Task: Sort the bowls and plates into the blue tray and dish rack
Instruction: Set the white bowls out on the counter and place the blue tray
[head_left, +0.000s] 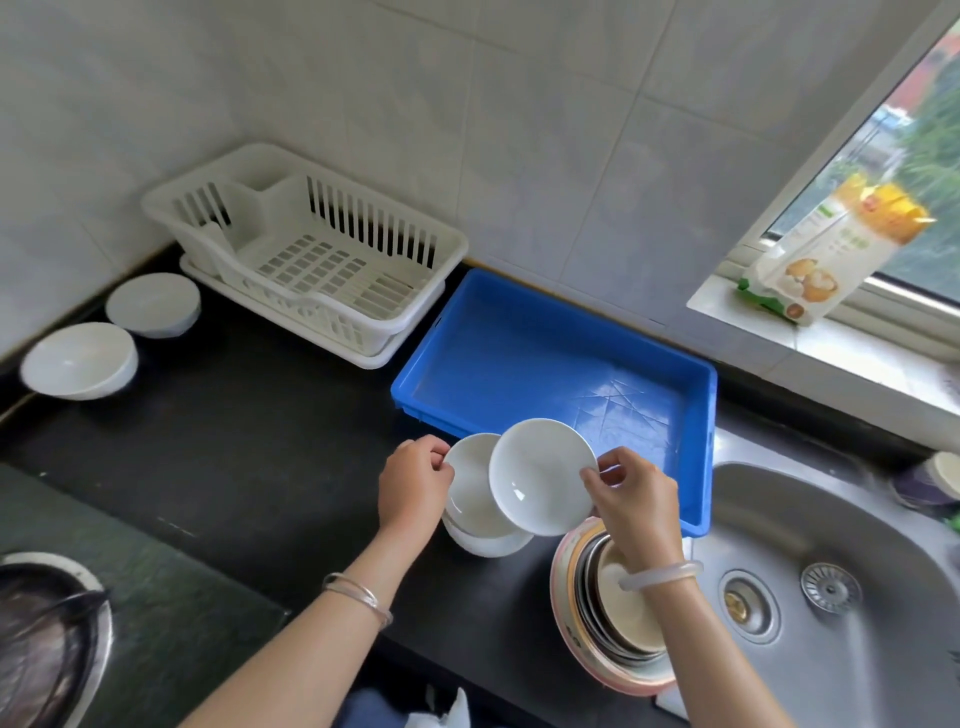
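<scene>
**Two glossy saucers lifted at the bench**

The right hand (631, 499) pinched a round white plate (543, 475) by its rim; the left hand's (413, 480) grip closed on a second plate (470, 486), both above the black bench (234, 431), near the smooth blue tray (550, 343) and slatted white dish rack (306, 249).

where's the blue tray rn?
Head view, right of centre: the blue tray sits on the black counter, between the white dish rack and the sink, against the tiled wall.

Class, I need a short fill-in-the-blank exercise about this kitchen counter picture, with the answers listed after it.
1. The right hand lifts a small white ____ by its rim.
2. The tray beside the dish rack is coloured ____.
3. Two white bowls sit to the ____ of the rack.

Missing words: plate; blue; left
</scene>
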